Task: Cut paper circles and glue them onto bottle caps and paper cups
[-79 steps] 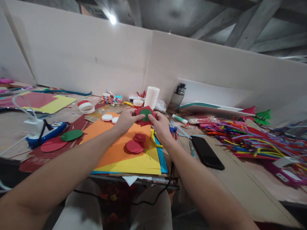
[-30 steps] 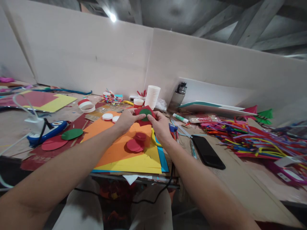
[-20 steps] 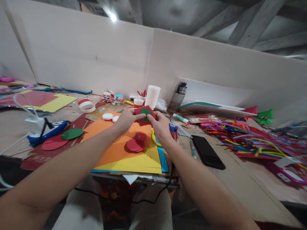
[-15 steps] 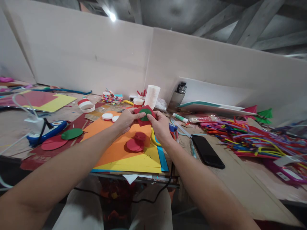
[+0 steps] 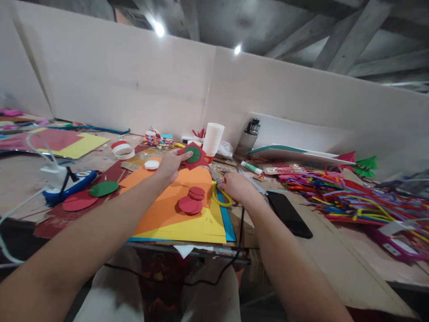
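Note:
My left hand (image 5: 171,166) pinches a piece of red paper (image 5: 198,157) with a green disc (image 5: 191,154) lying on it, the thumb on the disc. Lower and to the right, my right hand (image 5: 235,187) is at the yellow-handled scissors (image 5: 221,197), its fingers bent around something near the blades. What those fingers grip is hidden. Several red paper circles (image 5: 190,204) lie on the orange paper (image 5: 161,197) and yellow paper (image 5: 187,229) between my forearms.
A stack of white cups (image 5: 213,137) stands behind the hands, beside a grey bottle (image 5: 247,137). To the right are a black phone (image 5: 290,213) and many pipe cleaners (image 5: 335,192). A blue glue gun (image 5: 72,185) and a green oval (image 5: 103,188) lie left.
My right hand has let go of the red paper and moved right and down to the scissors. My left hand holds the paper alone, slightly further left.

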Motion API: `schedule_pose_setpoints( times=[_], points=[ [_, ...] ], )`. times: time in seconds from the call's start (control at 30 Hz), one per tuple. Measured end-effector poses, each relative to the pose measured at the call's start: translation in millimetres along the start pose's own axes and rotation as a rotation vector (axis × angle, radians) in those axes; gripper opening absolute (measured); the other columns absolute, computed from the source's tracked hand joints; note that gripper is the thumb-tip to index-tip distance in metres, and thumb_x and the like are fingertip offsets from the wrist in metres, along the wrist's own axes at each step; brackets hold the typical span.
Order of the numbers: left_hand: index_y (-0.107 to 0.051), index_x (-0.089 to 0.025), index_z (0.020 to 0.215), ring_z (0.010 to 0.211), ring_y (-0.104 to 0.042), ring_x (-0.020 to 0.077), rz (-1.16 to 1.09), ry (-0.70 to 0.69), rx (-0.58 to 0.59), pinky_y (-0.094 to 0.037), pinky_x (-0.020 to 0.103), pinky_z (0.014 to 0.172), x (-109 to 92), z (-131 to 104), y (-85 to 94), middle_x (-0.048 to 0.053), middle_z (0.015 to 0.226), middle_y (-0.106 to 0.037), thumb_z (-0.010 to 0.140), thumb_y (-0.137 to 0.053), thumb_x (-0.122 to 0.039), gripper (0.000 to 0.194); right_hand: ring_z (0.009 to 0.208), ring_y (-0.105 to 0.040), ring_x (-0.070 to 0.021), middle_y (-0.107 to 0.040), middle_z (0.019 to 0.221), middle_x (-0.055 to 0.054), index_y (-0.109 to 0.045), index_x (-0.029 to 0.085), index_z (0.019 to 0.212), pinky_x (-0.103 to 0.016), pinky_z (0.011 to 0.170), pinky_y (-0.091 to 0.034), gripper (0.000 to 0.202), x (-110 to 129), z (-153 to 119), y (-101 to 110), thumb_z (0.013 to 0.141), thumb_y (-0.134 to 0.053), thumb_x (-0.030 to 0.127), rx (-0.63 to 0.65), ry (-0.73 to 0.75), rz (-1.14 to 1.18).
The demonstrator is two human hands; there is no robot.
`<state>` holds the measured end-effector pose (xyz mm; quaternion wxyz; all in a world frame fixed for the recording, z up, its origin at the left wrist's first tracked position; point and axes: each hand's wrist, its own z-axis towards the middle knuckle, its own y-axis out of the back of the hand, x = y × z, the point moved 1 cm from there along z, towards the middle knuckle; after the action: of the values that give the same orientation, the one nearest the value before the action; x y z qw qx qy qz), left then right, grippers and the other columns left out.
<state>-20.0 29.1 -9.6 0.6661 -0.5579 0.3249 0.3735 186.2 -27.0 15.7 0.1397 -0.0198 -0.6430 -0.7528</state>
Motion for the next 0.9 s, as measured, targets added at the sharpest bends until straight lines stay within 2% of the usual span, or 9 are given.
schedule_pose_setpoints(
  times=[0.1, 0.2, 0.3, 0.4, 0.5, 0.6, 0.67, 0.77, 0.9],
  points=[
    [-0.07, -0.012, 0.083, 0.067, -0.068, 0.0149, -0.036, 0.004, -0.037, -0.053, 0.024, 0.062, -0.7, 0.7, 1.2, 0.004, 0.074, -0.073, 0.054, -0.088, -0.025, 0.037, 0.099, -0.067, -0.0344, -0.07, 0.107, -0.024, -0.064, 0.008, 0.112, -0.038, 0.081, -0.048, 0.034, 6.9, -6.4, -11.7, 0.079, -0.066, 0.018, 0.165, -0.042, -0.221],
    [-0.07, -0.012, 0.084, 0.069, -0.069, 0.0149, -0.057, 0.008, -0.033, -0.054, 0.025, 0.064, -2.2, -0.1, 0.2, 0.004, 0.075, -0.074, 0.056, -0.087, -0.023, 0.035, 0.097, -0.069, -0.0327, -0.07, 0.106, -0.027, -0.059, 0.003, 0.12, -0.037, 0.08, -0.049, 0.039, 12.3, -6.2, -19.1, 0.081, -0.053, 0.006, 0.15, -0.072, -0.205],
    [-0.07, -0.012, 0.084, 0.069, -0.069, 0.0142, -0.082, 0.007, -0.026, -0.054, 0.024, 0.064, -4.5, -1.0, -1.1, 0.004, 0.076, -0.074, 0.055, -0.087, -0.021, 0.034, 0.095, -0.069, -0.0308, -0.07, 0.104, -0.024, -0.057, 0.005, 0.12, -0.035, 0.078, -0.049, 0.04, 7.3, 0.1, -18.9, 0.08, -0.053, 0.008, 0.107, -0.105, -0.165],
    [-0.07, -0.012, 0.085, 0.068, -0.068, 0.0129, -0.117, 0.001, -0.018, -0.055, 0.023, 0.065, -6.2, -1.1, -2.0, 0.004, 0.077, -0.075, 0.056, -0.087, -0.02, 0.034, 0.096, -0.068, -0.0267, -0.071, 0.105, -0.017, -0.056, 0.012, 0.12, -0.033, 0.08, -0.049, 0.04, -2.0, 9.4, -15.4, 0.079, -0.057, 0.015, -0.081, -0.107, 0.072],
    [-0.07, -0.012, 0.084, 0.065, -0.067, 0.0118, -0.15, 0.007, -0.01, -0.054, 0.021, 0.062, -6.4, -0.6, -2.7, 0.003, 0.076, -0.074, 0.056, -0.087, -0.019, 0.034, 0.077, -0.065, -0.02, -0.069, 0.091, -0.005, -0.057, 0.019, 0.118, -0.031, 0.072, -0.051, 0.042, -5.9, 16.1, -16.2, 0.077, -0.058, 0.022, -0.274, -0.048, 0.559],
    [-0.068, -0.012, 0.082, 0.06, -0.065, 0.0107, -0.157, 0.013, -0.028, -0.052, 0.019, 0.056, -6.0, 0.3, -3.3, 0.002, 0.072, -0.073, 0.058, -0.086, -0.018, 0.031, 0.056, -0.054, -0.0129, -0.058, 0.074, 0.004, -0.053, 0.023, 0.12, -0.028, 0.058, -0.048, 0.046, -1.8, 17.0, -22.8, 0.074, -0.057, 0.028, -0.279, 0.056, 0.936],
    [-0.068, -0.013, 0.085, 0.06, -0.065, 0.0107, -0.155, 0.019, -0.052, -0.053, 0.02, 0.058, -6.0, 0.9, -3.3, 0.002, 0.073, -0.073, 0.061, -0.084, -0.018, 0.029, 0.056, -0.052, -0.0113, -0.053, 0.073, 0.006, -0.05, 0.024, 0.12, -0.026, 0.057, -0.048, 0.049, 2.3, 15.5, -27.8, 0.071, -0.057, 0.026, -0.253, 0.133, 1.05],
    [-0.068, -0.014, 0.088, 0.064, -0.067, 0.011, -0.157, 0.027, -0.08, -0.056, 0.022, 0.063, -6.3, 2.0, -2.4, 0.002, 0.078, -0.074, 0.066, -0.081, -0.017, 0.026, 0.066, -0.054, -0.0114, -0.054, 0.078, 0.005, -0.047, 0.024, 0.118, -0.024, 0.062, -0.049, 0.053, 7.0, 13.4, -33.5, 0.066, -0.056, 0.019, -0.219, 0.201, 1.05],
    [-0.067, -0.014, 0.085, 0.064, -0.067, 0.0122, -0.137, 0.029, -0.078, -0.056, 0.024, 0.063, -6.2, 2.7, -0.8, 0.003, 0.076, -0.073, 0.067, -0.079, -0.017, 0.022, 0.068, -0.054, -0.0113, -0.054, 0.084, 0.004, -0.048, 0.026, 0.117, -0.024, 0.062, -0.048, 0.052, 12.9, 10.3, -35.0, 0.066, -0.057, 0.019, -0.22, 0.193, 1.059]
  ],
)
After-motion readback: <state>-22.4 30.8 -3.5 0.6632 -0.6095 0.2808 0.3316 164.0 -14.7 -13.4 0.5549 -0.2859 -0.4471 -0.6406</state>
